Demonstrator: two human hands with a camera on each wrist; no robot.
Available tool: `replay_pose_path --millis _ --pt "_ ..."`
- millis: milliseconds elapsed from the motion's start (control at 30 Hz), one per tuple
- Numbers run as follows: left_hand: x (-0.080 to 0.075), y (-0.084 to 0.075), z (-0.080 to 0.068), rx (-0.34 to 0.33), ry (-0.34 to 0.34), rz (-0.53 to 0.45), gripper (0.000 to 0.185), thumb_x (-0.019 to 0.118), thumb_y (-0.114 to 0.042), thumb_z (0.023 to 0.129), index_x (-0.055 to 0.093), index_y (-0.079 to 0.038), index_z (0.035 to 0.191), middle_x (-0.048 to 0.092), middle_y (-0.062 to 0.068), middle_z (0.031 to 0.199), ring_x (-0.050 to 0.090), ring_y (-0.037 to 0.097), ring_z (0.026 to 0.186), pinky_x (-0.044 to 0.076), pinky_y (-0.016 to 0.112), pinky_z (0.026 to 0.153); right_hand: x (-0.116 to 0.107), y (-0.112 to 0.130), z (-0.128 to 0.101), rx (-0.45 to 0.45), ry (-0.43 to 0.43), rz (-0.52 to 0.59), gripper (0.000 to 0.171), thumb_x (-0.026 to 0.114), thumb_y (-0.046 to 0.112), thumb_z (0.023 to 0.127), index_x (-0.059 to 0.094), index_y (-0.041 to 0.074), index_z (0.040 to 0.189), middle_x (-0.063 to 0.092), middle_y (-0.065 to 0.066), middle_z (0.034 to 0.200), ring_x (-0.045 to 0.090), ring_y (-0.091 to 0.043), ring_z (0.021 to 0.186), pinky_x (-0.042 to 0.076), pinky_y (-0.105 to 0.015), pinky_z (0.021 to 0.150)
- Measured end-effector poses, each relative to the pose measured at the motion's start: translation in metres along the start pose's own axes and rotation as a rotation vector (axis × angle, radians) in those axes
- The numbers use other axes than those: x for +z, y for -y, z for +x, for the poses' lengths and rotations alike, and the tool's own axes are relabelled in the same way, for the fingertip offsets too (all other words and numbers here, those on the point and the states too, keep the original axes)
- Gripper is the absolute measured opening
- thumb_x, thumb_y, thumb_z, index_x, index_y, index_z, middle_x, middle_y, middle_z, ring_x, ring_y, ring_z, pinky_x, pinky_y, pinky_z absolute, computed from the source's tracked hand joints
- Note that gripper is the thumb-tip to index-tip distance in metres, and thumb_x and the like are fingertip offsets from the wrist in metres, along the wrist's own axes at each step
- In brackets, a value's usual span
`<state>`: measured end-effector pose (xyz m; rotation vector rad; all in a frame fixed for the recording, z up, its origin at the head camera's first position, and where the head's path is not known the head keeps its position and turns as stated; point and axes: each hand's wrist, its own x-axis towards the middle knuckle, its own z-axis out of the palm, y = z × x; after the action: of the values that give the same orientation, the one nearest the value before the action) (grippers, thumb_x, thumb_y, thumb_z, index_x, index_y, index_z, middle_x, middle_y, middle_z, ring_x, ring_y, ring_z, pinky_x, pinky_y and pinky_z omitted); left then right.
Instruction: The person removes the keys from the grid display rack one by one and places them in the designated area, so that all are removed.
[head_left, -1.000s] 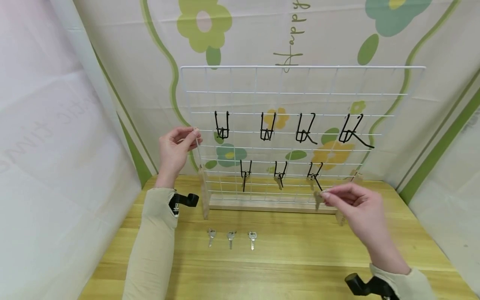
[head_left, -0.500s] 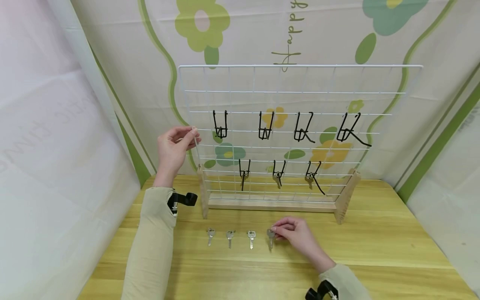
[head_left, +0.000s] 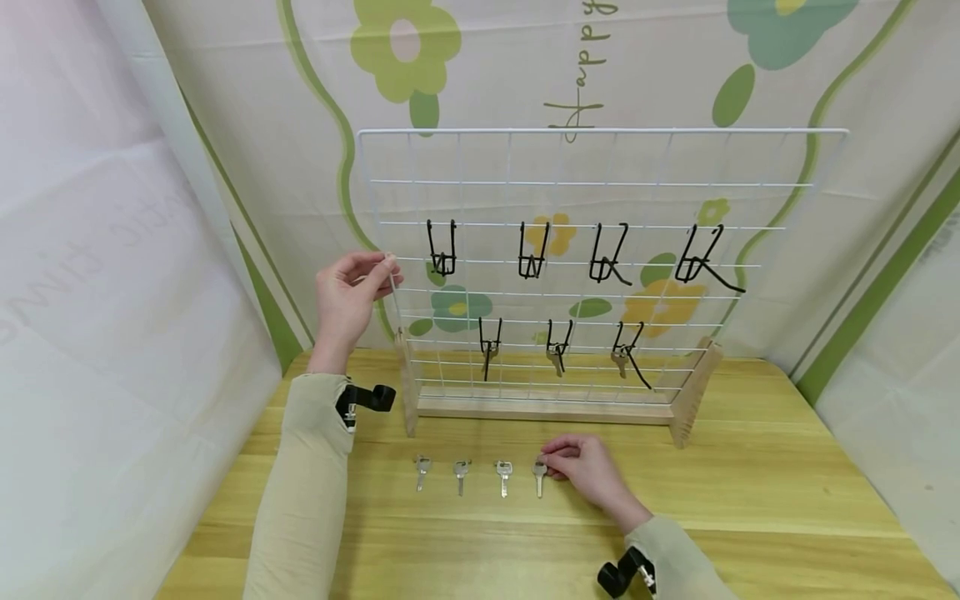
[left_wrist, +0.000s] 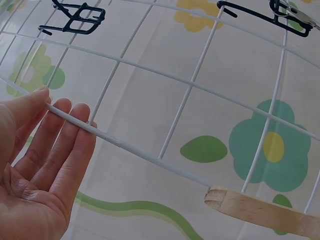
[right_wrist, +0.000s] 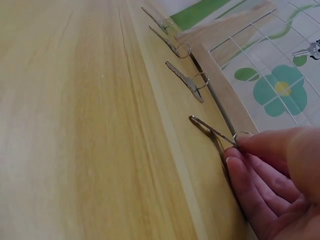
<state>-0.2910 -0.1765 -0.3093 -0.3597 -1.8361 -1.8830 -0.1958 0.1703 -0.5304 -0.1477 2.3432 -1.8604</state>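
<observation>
right hand (head_left: 581, 468) fingers pinch fourth key (head_left: 539, 475) lying on tabletop (head_left: 750, 508), beside three keys (head_left: 461, 476). left hand (head_left: 347, 300) fingers pinch wire grid (head_left: 600, 183) left edge.

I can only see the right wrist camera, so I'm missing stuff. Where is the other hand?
Observer: The left hand pinches the left edge of the white wire rack.
Operator: Does the rack have hooks?
Observer: Yes, seven black hooks: four in the upper row, three below.
Operator: Are the upper ones full?
Observer: No, all four upper hooks hang bare.
</observation>
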Motion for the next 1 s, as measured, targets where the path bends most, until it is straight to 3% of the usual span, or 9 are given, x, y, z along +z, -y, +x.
replay_pose_path --millis 300,467,733,1000 --pt "0.0 0.0 0.001 0.01 0.007 -0.004 0.022 0.077 -0.015 0.094 0.073 0.003 0.105 0.075 0.014 0.093 0.075 0.022 0.08 0.062 0.034 0.076 -0.001 -0.001 0.001 -0.012 -0.013 -0.014 0.013 0.077 -0.004 0.088 0.071 -0.009 0.099 0.073 -0.017 0.088 0.072 -0.029 0.076 0.063 -0.033 0.064" --pt "0.0 0.0 0.001 0.007 0.01 -0.006 0.022 0.077 -0.017 0.093 0.073 0.002 0.105 0.075 0.014 0.094 0.075 0.022 0.08 0.062 0.034 0.076 -0.004 0.005 0.0 0.006 -0.066 -0.059 0.026 0.081 0.002 0.086 0.072 -0.007 0.108 0.074 -0.013 0.096 0.073 -0.025 0.082 0.062 -0.031 0.069" --pt "0.0 0.0 0.0 0.017 0.014 -0.011 0.02 0.077 -0.016 0.094 0.074 0.002 0.103 0.075 0.015 0.094 0.075 0.021 0.08 0.062 0.032 0.076 -0.01 0.042 -0.001 -0.032 -0.125 -0.044 0.036 0.085 0.016 0.086 0.074 0.001 0.117 0.075 -0.009 0.107 0.072 -0.021 0.097 0.058 -0.027 0.084" --pt "0.0 -0.002 -0.001 0.001 0.013 -0.016 0.02 0.077 -0.016 0.093 0.074 0.001 0.104 0.075 0.014 0.094 0.075 0.021 0.08 0.062 0.035 0.077 0.007 0.081 0.004 -0.08 -0.14 0.06 0.035 0.084 0.022 0.087 0.075 0.01 0.118 0.073 -0.007 0.114 0.069 -0.022 0.103 0.057 -0.026 0.087"
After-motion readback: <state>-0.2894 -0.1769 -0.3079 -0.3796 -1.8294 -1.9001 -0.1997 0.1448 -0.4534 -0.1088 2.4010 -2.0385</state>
